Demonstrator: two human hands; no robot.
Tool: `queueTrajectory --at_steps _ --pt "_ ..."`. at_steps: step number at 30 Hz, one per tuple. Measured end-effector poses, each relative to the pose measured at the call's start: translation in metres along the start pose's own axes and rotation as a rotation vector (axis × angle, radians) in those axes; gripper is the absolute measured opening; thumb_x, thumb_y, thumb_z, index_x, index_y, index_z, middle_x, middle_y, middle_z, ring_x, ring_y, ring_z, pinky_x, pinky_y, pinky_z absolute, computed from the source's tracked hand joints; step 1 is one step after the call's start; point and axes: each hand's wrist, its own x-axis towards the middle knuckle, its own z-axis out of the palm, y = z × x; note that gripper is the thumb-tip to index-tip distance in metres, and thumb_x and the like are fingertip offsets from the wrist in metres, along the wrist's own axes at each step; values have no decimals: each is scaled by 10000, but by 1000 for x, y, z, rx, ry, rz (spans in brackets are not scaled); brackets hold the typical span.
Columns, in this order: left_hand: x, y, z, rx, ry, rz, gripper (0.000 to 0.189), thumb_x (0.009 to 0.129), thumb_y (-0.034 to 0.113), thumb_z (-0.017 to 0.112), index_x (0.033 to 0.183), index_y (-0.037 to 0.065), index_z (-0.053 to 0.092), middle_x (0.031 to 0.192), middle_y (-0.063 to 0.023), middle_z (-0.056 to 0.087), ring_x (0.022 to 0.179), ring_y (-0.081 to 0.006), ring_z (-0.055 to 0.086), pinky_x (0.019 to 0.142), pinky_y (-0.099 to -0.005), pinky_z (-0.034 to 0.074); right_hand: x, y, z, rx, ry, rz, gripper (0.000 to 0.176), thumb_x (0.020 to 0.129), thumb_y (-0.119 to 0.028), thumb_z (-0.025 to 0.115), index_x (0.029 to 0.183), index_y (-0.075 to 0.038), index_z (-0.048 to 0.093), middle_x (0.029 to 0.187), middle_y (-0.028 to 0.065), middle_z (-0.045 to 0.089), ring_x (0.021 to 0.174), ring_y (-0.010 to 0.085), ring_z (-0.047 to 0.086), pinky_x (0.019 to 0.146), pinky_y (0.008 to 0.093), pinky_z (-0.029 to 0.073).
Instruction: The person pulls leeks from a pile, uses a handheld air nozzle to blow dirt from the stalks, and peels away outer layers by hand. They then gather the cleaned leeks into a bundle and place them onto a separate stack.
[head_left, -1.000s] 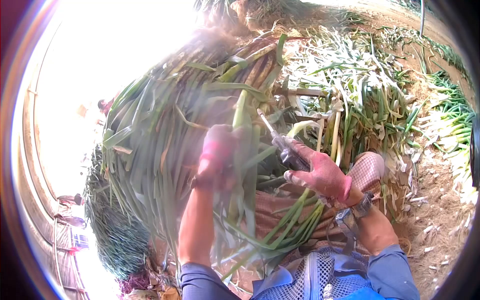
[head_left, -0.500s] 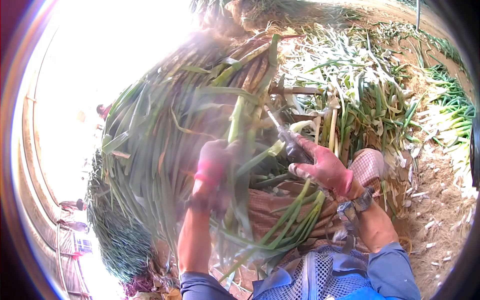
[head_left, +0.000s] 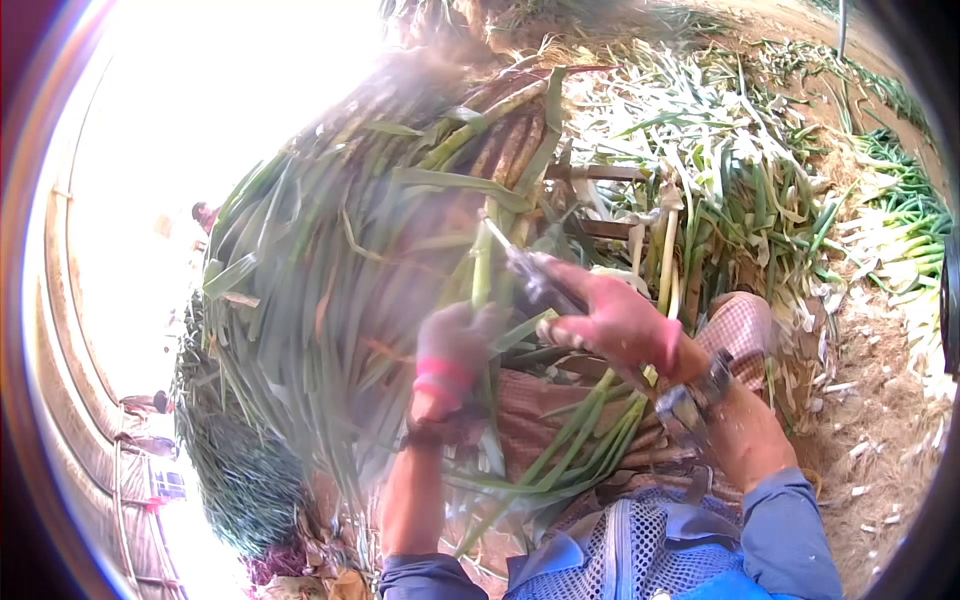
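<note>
Head view: left hand [head_left: 452, 352] grips a long green onion stalk [head_left: 481, 268]; right hand [head_left: 612, 318], clutching a thin grey knife [head_left: 528, 276], has moved in, blade right beside it.

Strong daylight comes from the upper left and burns that part to pure white. A hazy glare spreads from there over the leaves [head_left: 330, 260]. The left hand [head_left: 450, 360] is smeared by motion blur. The right side looks clearer. The fisheye lens bends everything, and the edges are dark and round.
</note>
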Motion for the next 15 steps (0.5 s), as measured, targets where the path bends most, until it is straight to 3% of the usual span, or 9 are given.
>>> queueTrajectory --at_steps 1,3,4,7,8,10,11,13,15 --pt "2 -4 2 -2 5 2 366 1010 320 746 922 -32 784 647 -11 625 607 -76 523 576 -327 465 19 5 -2 -4 -2 -4 824 928 -245 764 1636 -29 401 1065 111 761 863 131 685 824 301 551" --pt "6 -15 7 130 54 36 388 994 348 758 905 -30 774 627 -59 617 602 -102 535 593 -351 483 57 15 -9 -147 23 27 783 919 -144 753 1636 -108 439 1272 106 703 941 157 694 914 336 577" --pt "2 -9 6 77 58 41 415 978 389 759 907 -19 773 635 -106 639 588 -161 585 616 -384 502 69 10 -14 -217 43 55 777 914 -110 752 1633 -134 457 1338 103 687 959 163 697 937 346 588" --pt "10 -27 12 250 102 77 448 966 432 747 896 -9 773 646 -137 663 593 -230 638 638 -415 514 92 -12 -51 -303 318 2 739 886 -113 754 1587 -138 523 1213 102 752 979 181 721 912 323 603" --pt "9 -31 12 224 84 47 460 960 453 731 910 -2 776 669 -182 681 625 -313 678 658 -449 521 100 -11 -72 -436 452 18 704 898 -143 724 1576 -124 536 1157 100 760 901 175 715 836 323 606" --pt "8 -38 17 253 100 60 460 965 451 727 901 -3 769 669 -192 680 637 -328 686 658 -455 520 97 -19 -108 -544 691 66 707 904 -187 694 1588 -119 525 1036 93 768 774 132 681 710 317 587" --pt "10 -42 20 288 110 84 461 969 448 722 891 -5 761 669 -202 678 649 -343 693 657 -460 519 94 -6 -125 -465 836 -45 601 919 -167 631 1518 -129 594 953 91 728 682 147 628 601 334 556" --pt "13 -49 27 258 97 74 463 971 448 716 873 -4 744 693 -218 678 687 -383 701 660 -476 515 74 7 -157 -471 643 30 636 918 -150 643 1549 -198 580 930 42 706 703 130 628 627 312 553" --pt "16 -49 33 257 138 141 463 976 442 709 848 -2 726 705 -223 666 689 -401 687 656 -482 508 39 3 -122 -342 395 -29 702 893 -155 684 1580 -220 551 1040 49 709 799 134 643 767 303 573"
